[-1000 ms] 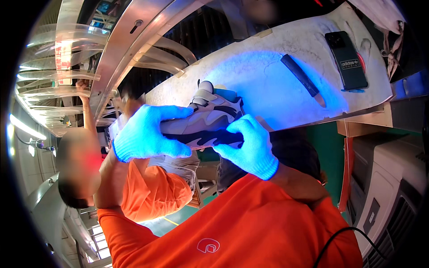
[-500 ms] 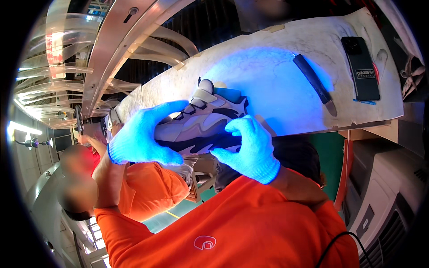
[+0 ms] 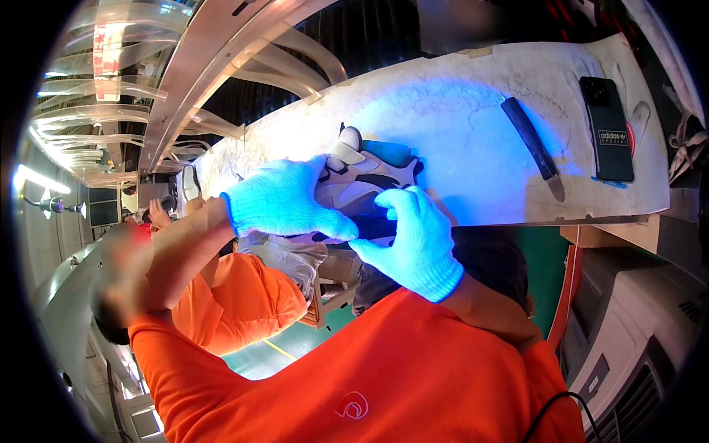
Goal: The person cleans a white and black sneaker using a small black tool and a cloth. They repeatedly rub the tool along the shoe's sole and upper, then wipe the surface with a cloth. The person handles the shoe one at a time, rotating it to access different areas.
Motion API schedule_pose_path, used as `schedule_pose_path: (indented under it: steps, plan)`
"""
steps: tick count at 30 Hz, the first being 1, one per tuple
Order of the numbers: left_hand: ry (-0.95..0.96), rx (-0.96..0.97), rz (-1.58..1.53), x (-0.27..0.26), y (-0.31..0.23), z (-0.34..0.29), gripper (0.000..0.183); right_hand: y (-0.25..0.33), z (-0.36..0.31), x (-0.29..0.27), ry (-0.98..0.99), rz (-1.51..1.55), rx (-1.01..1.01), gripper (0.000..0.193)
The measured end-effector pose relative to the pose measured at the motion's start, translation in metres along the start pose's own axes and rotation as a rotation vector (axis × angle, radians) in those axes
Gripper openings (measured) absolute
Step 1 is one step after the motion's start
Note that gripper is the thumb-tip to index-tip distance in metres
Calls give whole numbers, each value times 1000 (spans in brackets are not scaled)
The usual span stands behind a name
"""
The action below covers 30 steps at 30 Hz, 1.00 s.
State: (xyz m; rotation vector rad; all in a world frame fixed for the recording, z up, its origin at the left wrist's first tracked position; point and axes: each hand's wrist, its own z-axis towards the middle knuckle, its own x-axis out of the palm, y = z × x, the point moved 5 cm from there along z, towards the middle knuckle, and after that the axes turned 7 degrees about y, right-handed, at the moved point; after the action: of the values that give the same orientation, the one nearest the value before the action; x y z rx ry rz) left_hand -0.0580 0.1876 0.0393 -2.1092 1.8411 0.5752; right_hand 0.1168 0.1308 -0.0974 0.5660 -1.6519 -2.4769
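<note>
A sneaker (image 3: 353, 193) with a pale grey upper, dark trim and a dark sole lies sideways between my gloved hands at the table's near edge. Its heel points right, and a teal-blue part (image 3: 388, 153) shows at the collar. My left hand (image 3: 288, 198) wraps over the toe and forefoot, hiding most of them. At the sole, its thumb comes close to my right thumb. The fingers of my right hand (image 3: 419, 240) are curled against the sole side near the heel. Both knitted gloves glow blue under the light.
On the pale worktable (image 3: 458, 188), a dark-handled knife (image 3: 528, 136) lies right of the sneaker. A black phone (image 3: 607, 129) rests farther right. Clear curved tubes (image 3: 295, 59) hang at upper left. A co-worker in an orange shirt (image 3: 247, 299) sits to the left.
My left hand has slid right along the sneaker, covering more of the forefoot, and its thumb has come close to my right thumb. The right hand keeps its grip near the heel.
</note>
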Motion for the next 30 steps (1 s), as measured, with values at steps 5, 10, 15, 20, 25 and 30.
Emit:
schedule_pose_path:
  steps: [5, 10, 15, 20, 25, 30]
  plan:
    - [-108, 84, 11, 6, 10, 13, 112, 2, 6, 5, 49, -10, 40, 72]
    - [-106, -47, 61, 7, 4, 8, 105, 4, 6, 7, 59, -35, 40, 70]
    - [-137, -113, 126, 14, 3, 18, 111, 8, 10, 10, 41, -79, 15, 68]
    - [-131, 54, 122, 15, 10, 12, 116, 9, 6, 10, 63, -107, 34, 67]
    - [-231, 236, 35, 29, 30, 9, 116, 16, -2, 21, 57, -211, -38, 67]
    - [-459, 306, -131, 75, 54, 5, 124, 25, -14, 29, 114, -357, -177, 67]
